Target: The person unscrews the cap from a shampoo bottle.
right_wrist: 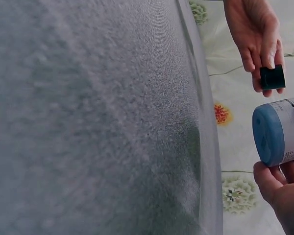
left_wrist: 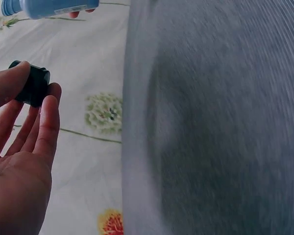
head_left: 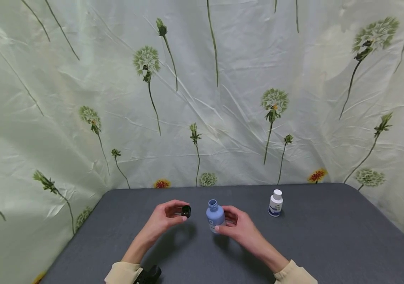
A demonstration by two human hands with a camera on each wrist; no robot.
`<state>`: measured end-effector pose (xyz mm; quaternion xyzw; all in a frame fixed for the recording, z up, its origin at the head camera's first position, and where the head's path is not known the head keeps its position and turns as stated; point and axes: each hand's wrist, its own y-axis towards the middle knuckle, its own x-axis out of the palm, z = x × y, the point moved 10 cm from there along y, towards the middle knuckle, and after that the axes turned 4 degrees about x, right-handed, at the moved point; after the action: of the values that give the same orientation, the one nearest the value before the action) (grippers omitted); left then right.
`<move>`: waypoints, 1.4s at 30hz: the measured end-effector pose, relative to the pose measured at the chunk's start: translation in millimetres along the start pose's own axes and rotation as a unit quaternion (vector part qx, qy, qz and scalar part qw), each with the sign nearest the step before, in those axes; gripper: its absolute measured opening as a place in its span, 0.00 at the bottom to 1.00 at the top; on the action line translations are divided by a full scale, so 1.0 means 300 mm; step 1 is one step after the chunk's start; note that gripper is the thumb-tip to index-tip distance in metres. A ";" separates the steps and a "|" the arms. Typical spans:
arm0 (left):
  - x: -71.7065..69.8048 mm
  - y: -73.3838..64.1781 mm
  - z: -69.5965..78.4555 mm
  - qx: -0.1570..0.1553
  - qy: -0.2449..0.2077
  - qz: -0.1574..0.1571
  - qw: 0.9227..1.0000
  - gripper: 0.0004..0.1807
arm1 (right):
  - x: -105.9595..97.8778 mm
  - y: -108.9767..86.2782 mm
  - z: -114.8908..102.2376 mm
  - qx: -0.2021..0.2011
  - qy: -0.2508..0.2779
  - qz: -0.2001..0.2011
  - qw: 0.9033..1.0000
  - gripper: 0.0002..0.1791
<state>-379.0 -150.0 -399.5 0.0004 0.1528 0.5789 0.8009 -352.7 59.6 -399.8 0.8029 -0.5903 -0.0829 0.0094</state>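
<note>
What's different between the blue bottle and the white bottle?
The blue bottle is open at the top, while the white bottle has a white cap on. The blue bottle is held up off the table in the right hand; the white bottle stands upright on the table, untouched. Both narrow to a neck above a wider, labelled body.

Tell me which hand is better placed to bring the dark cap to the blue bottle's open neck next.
Probably the left hand: it pinches the dark cap and is near the blue bottle. The right hand grips that bottle roughly upright, its neck uncovered, so it could hold steady.
</note>
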 end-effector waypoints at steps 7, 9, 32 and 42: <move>-0.039 0.013 -0.043 -0.009 0.037 0.002 0.999 0.22 | 0.018 0.053 0.020 0.007 -0.002 0.008 1.000 0.31; -0.050 0.019 -0.045 -0.006 0.052 0.004 0.999 0.22 | 0.026 0.070 0.025 0.007 -0.002 0.007 1.000 0.31; -0.137 0.074 -0.121 -0.023 0.134 -0.010 0.991 0.18 | 0.063 0.241 0.078 0.019 -0.050 -0.016 0.998 0.29; -0.160 0.087 -0.141 -0.034 0.177 -0.001 0.984 0.17 | 0.113 0.278 0.092 0.010 -0.052 -0.035 0.998 0.27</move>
<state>-427.2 -193.2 -423.3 -0.1296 0.2724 0.5740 0.7613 -425.7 4.4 -421.6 0.8176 -0.5624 -0.1194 -0.0323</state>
